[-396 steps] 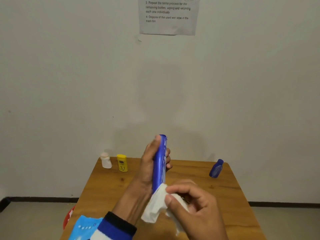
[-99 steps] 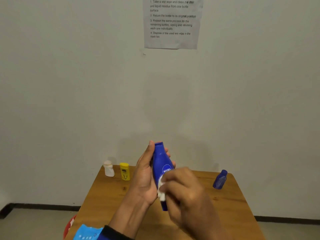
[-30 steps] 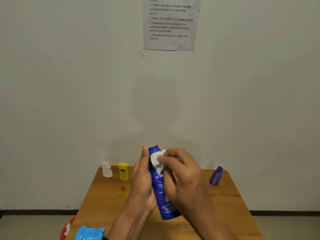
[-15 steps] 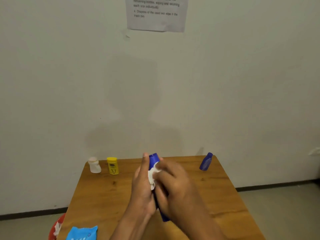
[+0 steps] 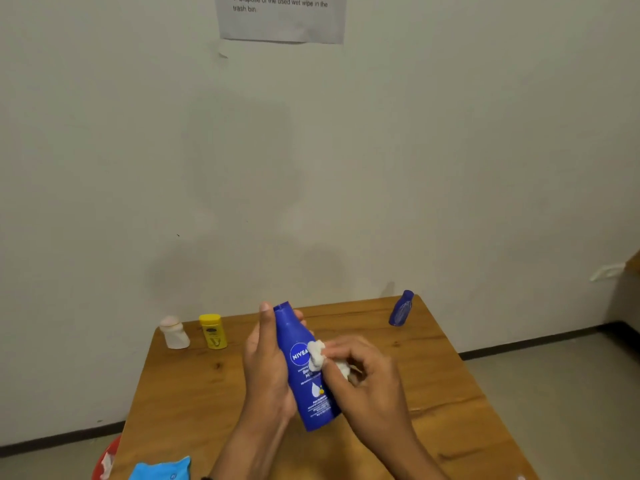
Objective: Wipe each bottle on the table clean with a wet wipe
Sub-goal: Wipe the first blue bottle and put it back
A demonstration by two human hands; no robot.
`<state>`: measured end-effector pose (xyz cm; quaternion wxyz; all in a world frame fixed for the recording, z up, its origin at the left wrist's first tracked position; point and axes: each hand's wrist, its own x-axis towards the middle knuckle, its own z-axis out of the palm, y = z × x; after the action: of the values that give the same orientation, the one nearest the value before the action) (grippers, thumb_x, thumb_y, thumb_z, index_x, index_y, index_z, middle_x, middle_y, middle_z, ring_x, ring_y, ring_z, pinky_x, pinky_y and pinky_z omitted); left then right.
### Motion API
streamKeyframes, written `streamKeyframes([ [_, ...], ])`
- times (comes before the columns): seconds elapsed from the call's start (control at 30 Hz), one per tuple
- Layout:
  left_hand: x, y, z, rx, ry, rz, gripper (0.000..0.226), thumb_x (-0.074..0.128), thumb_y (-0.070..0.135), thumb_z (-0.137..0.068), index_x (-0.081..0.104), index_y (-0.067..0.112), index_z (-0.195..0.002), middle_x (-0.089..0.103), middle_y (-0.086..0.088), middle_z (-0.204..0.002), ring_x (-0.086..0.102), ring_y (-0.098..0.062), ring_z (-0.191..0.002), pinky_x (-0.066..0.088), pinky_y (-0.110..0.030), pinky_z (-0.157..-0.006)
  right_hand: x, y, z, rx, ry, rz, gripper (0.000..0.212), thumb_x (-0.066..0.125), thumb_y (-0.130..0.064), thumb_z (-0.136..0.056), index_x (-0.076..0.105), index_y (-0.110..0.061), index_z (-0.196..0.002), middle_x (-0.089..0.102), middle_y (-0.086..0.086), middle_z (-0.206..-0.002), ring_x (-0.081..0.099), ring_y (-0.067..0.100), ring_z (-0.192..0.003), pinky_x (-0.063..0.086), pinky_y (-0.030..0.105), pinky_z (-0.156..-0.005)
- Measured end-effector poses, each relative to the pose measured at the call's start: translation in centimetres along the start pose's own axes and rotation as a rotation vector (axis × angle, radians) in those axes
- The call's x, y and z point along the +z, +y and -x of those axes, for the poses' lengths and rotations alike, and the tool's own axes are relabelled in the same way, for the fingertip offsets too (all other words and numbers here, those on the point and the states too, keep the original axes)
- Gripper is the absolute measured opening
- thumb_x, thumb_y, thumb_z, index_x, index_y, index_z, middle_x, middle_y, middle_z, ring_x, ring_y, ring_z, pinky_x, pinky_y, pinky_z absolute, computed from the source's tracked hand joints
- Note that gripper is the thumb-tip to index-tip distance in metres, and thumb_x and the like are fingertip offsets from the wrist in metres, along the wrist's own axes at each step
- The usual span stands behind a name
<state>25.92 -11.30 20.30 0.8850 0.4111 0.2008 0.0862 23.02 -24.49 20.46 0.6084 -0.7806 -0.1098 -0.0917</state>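
Above the wooden table: our left hand wraps the blue Nivea lotion bottle, held upright, slightly tilted. Our right hand pinches a crumpled wet wipe, pressed to its label.

A plain off-white painted wall stands behind the brown wooden counter. A printed white paper sheet hangs high on it. A dark skirting strip meets the grey floor.
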Motion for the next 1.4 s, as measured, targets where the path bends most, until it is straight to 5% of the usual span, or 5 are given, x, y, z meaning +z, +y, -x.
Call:
streamKeyframes([
  [0.37,2.4,-0.8,-1.7,0.066,0.065,-0.024,0.053,0.057,0.059,-0.087,0.066,0.008,-0.100,0.072,-0.003,-0.078,0.066,-0.016,-0.057,0.053,-0.030,-0.052,-5.0,2.9,0.5,0.080,0.055,-0.113,0.026,0.074,0.014,-0.076,0.077,-0.012,-0.072,0.075,0.004,-0.090,0.072,0.010,-0.083,0.056,0.018,-0.069],
  [0.53,5.3,-3.9,-1.7,0.132,0.174,-0.071,0.051,0.057,0.057,-0.091,0.065,0.007,-0.096,0.071,-0.005,-0.072,0.063,-0.017,-0.053,0.052,-0.029,-0.049,-6.3,5.5,-0.1,-0.165,-0.043,0.048,0.007,0.079,-0.020,-0.082,0.076,-0.021,-0.089,0.068,-0.011,-0.103,0.065,0.010,-0.107,0.058,0.021,-0.071],
  [0.77,9.7,-8.9,-3.8,0.112,0.290,0.022,0.037,0.059,0.050,-0.093,0.063,0.013,-0.099,0.073,-0.003,-0.083,0.066,-0.014,-0.056,0.056,-0.034,-0.054,-12.3,15.0,2.4,-0.299,-0.234,0.386,0.013,0.072,-0.010,-0.075,0.071,-0.018,-0.066,0.063,-0.011,-0.073,0.058,-0.005,-0.059,0.043,0.009,-0.055],
  [1.07,15.0,-13.9,-10.0,0.218,-0.117,-0.775,0.027,0.081,0.018,-0.080,0.068,0.017,-0.104,0.073,0.003,-0.108,0.068,-0.013,-0.099,0.055,-0.022,-0.076,-22.1,18.7,-2.1,-0.107,-0.164,0.189,0.025,0.078,-0.005,-0.064,0.077,-0.028,-0.073,0.067,-0.017,-0.085,0.067,-0.004,-0.076,0.048,0.006,-0.067],
  [1.4,13.8,-20.3,-19.7,0.250,-0.146,-1.339,0.034,0.087,0.018,-0.073,0.064,0.015,-0.098,0.062,0.006,-0.095,0.059,-0.008,-0.082,0.047,-0.016,-0.065,-26.7,23.0,-3.3,0.050,-0.164,0.186,0.018,0.082,-0.025,-0.067,0.076,-0.034,-0.081,0.068,-0.019,-0.087,0.064,-0.012,-0.082,0.048,0.002,-0.068],
])
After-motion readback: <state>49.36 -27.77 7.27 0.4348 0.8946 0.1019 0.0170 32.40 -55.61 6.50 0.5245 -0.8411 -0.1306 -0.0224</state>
